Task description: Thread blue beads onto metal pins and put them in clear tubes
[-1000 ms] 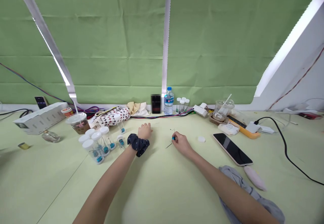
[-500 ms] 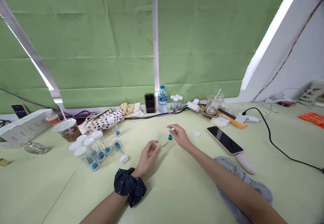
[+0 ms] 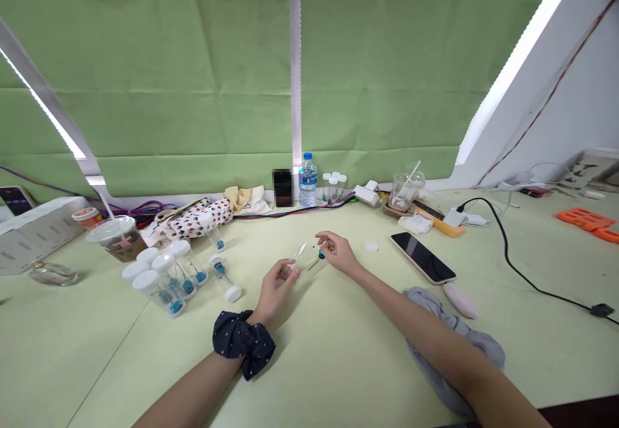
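Observation:
My left hand [image 3: 279, 286] is closed around a clear plastic tube [image 3: 300, 253], whose uncapped end tilts toward my right hand. The fingertips of my right hand [image 3: 338, 252] are pinched at a small teal-blue piece [image 3: 322, 254], partly hidden by the fingers. A thin dark rod [image 3: 314, 264] shows just below, between the two hands; whether it belongs to the blue piece I cannot tell. A loose white cap [image 3: 371, 246] lies right of my right hand. Left of my left hand, a capped tube [image 3: 224, 276] with a blue piece inside lies on its side.
Several white-capped tubes [image 3: 164, 276] stand at left, near a lidded drink cup [image 3: 118, 234]. A water bottle [image 3: 308, 182] and more capped tubes [image 3: 333, 186] stand at the back. Rightward are a phone [image 3: 423, 257], a grey cloth [image 3: 449, 344] and a black cable [image 3: 507, 247].
The tube in my left hand has tipped and shows more plainly. My right fingers now cover more of the blue piece, which sits nearer the tube. The whole view has shifted slightly.

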Tool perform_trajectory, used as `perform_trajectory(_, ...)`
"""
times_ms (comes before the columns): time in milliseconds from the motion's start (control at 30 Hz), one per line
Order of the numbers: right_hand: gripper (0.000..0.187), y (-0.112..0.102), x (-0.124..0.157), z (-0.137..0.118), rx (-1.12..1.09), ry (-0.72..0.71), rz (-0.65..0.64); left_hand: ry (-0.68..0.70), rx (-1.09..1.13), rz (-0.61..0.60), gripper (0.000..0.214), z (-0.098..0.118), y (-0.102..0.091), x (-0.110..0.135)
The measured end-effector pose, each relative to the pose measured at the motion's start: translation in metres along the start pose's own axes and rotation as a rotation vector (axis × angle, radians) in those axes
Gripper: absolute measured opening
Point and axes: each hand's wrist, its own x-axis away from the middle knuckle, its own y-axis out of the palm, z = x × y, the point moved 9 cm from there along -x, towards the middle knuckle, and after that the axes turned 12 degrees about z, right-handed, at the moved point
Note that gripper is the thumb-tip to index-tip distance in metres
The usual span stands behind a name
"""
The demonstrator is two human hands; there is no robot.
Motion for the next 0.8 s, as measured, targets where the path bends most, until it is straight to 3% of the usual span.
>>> perform_trajectory(167, 0.027, -0.01, -0.001, 0.0, 0.055, 0.017, 0.145, -0.01, 0.003, 0.006, 0.034, 0.001, 0.0, 0.0)
perform_trajectory(300, 0.029, -0.013, 0.0, 0.004, 0.079, 0.032, 0.185, 0.023, -0.014, 0.029, 0.034, 0.004, -0.002, 0.0)
perform_trajectory(533, 0.028, -0.014, 0.002, 0.01, 0.045, 0.148, 0.178, 0.19, -0.175, 0.107, 0.031, 0.014, -0.008, 0.0)
perform_trajectory(800, 0.034, -0.007, 0.003, 0.009, -0.013, 0.173, 0.068, 0.166, -0.182, 0.109, 0.032, 0.012, -0.009, 0.0)
